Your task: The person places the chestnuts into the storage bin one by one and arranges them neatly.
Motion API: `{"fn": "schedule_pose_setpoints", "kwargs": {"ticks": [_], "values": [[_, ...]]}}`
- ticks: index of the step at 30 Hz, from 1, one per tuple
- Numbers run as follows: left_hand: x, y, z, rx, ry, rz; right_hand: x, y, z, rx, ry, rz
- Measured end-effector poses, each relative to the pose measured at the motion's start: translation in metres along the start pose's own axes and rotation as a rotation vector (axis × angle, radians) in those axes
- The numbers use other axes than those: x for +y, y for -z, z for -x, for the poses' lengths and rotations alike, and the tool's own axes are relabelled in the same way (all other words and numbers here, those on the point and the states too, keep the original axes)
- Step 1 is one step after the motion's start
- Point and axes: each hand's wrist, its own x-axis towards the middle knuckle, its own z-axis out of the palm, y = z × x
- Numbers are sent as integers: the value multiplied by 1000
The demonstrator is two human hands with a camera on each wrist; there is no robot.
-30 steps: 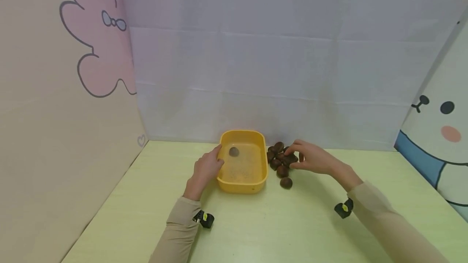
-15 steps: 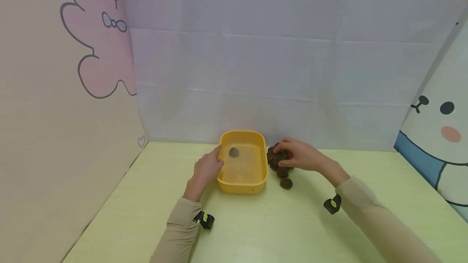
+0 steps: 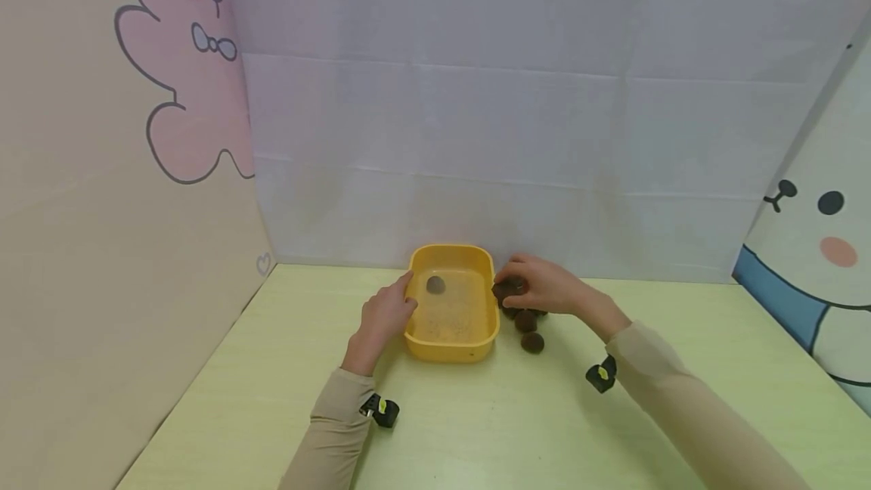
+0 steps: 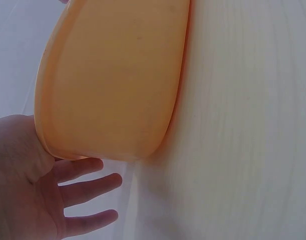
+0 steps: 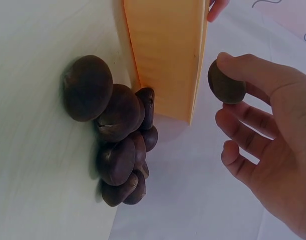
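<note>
The yellow plastic tub (image 3: 452,352) stands against the back wall. My left hand (image 3: 384,317) holds its left rim, thumb over the inside; in the left wrist view three fingers stretch out past the tub's end. One chestnut (image 3: 435,284) lies inside, toward the back. At the tub's right rim, my right hand (image 3: 547,287) pinches a dark brown chestnut (image 5: 227,84) between thumb and fingers, raised above the pile. The right wrist view shows several loose chestnuts (image 5: 116,159) heaped beside the tub, partly hidden under my hand in the head view.
The pale green table (image 3: 490,429) reaches back to a wall hung with white cloth (image 3: 435,134). A cartoon-printed panel (image 3: 197,218) flanks the left side, and another (image 3: 810,271) the right. A single chestnut (image 3: 532,342) sits nearest the front of the pile.
My right hand has moved left from the pile to the tub's right rim, taking a chestnut with it. The left hand and the tub have stayed in place.
</note>
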Motion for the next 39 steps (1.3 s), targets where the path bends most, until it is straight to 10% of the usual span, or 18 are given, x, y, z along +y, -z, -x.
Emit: {"fn": "schedule_pose_setpoints", "kwargs": {"ticks": [39], "values": [[-3, 0, -2, -13, 18, -7, -32, -27, -91, -216, -72, 68]]}}
